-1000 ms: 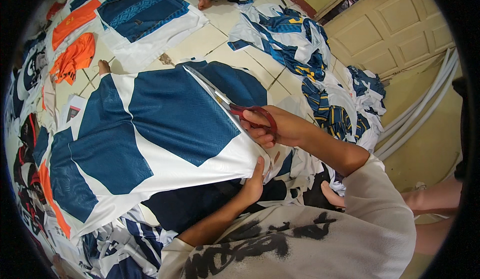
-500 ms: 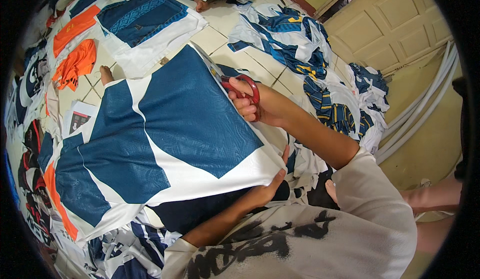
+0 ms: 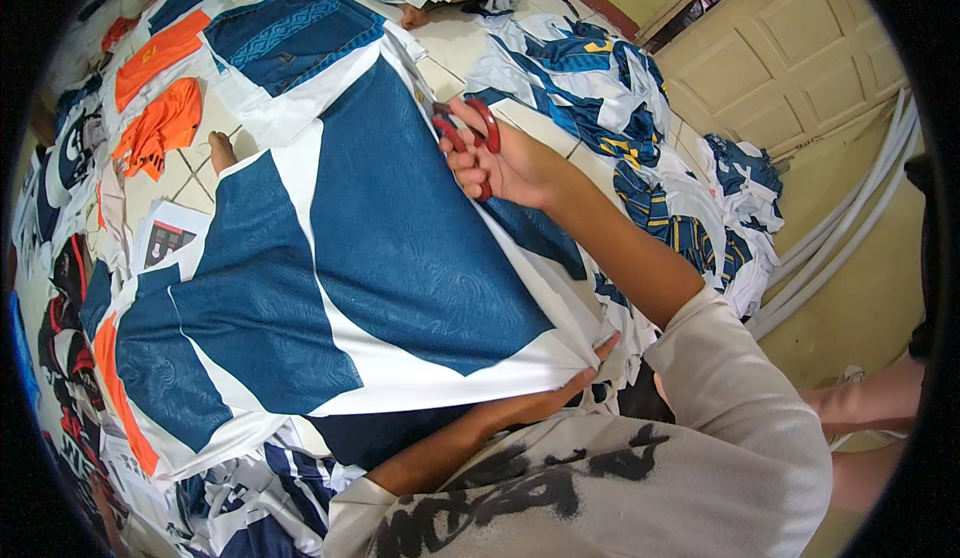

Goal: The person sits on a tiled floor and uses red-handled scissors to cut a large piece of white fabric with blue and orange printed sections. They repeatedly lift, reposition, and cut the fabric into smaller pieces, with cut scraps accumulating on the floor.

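Blue fabric (image 3: pixel 420 228) spreads leftward from the left hand (image 3: pixel 580 378), which grips its corner, and right hand (image 3: pixel 505 165), clasping red scissors (image 3: pixel 492 130)

From my remote end, I see moderate, fairly even indoor light, its source unclear, with the white fabric (image 3: pixel 365 343) coming through brightest and soft shading in its folds. The middle reads clearly enough, but clothing (image 3: pixel 72 353) at the left rim looks dim, squeezed and soft. Black closes in round the circular view, and the door (image 3: pixel 780 58) slants with the fisheye distortion.
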